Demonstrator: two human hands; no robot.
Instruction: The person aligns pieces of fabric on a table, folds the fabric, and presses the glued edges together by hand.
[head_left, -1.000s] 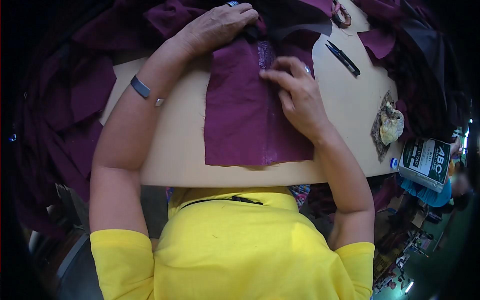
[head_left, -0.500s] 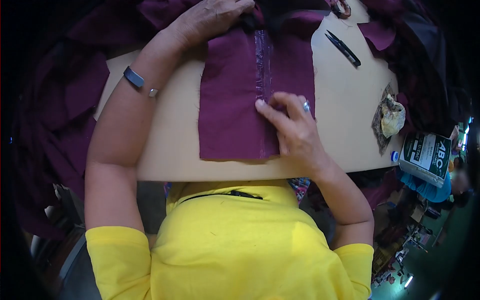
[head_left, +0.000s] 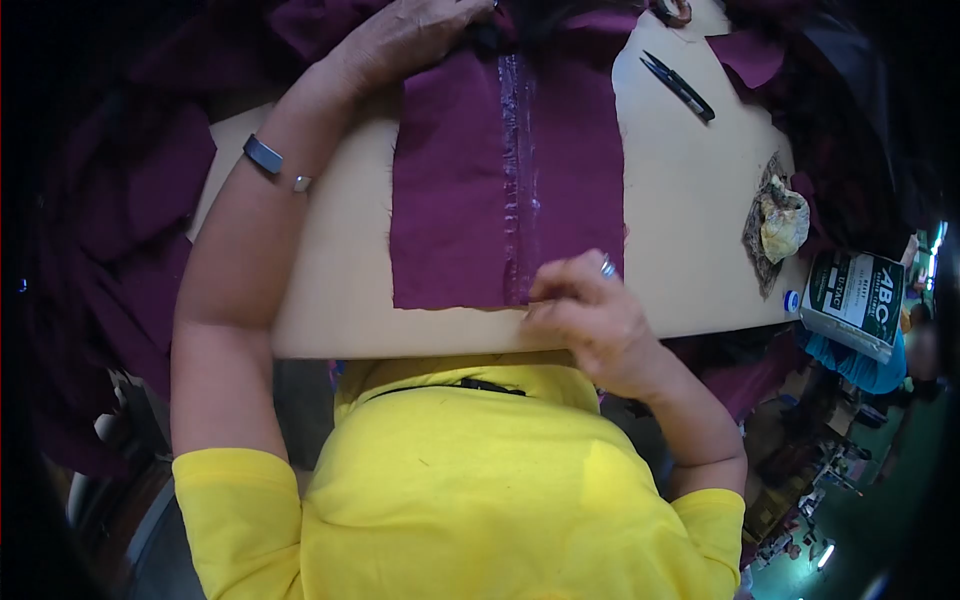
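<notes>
A maroon fabric panel point(head_left: 450, 200) lies flat on the pale work table, its near edge frayed. Down its middle runs a seam with a shiny, glue-like strip point(head_left: 511, 160) along it. My right hand point(head_left: 590, 315) is at the panel's near edge, by the lower end of the strip. Its fingers are curled and smeared by motion, so I cannot make out whether they pinch anything. My left hand point(head_left: 425, 35) rests on the bunched maroon cloth at the far end of the panel, its fingertips cut off by the top of the view.
On the table point(head_left: 720, 230) lie black thread snips point(head_left: 678, 88) and a crumpled yellowish lump point(head_left: 783, 222) on a dark rag. A tin labelled ABC point(head_left: 855, 300) stands at the right edge beside a small blue cap point(head_left: 791, 301). More maroon cloth point(head_left: 130, 200) hangs at the left.
My right hand has slid from the middle of the seam toward me, down to the panel's near edge, uncovering the strip. My left hand stays at the far end.
</notes>
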